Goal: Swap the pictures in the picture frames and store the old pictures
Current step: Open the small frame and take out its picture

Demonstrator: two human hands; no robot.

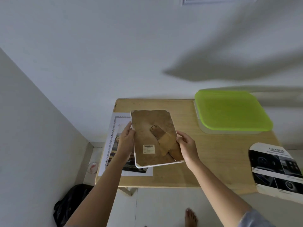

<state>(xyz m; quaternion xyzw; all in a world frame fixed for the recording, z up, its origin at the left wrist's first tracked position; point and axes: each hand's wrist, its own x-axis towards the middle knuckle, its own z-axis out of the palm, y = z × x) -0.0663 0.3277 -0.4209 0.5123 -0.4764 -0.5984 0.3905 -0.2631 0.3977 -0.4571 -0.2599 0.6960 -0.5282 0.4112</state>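
Picture frame (pixel 154 138), back side up, gripped between left hand (pixel 126 141) and right hand (pixel 186 147), fingers curled on its side edges.

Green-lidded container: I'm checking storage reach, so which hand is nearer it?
Right. The right hand grips the right edge of the picture frame, toward the container; the left hand holds its left edge, farther off.

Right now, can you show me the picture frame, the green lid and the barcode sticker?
picture frame (pixel 147 126): head view, on its brown back board.
green lid (pixel 229 110): head view, middle of its top.
barcode sticker (pixel 148 148): head view, centre of the white label.
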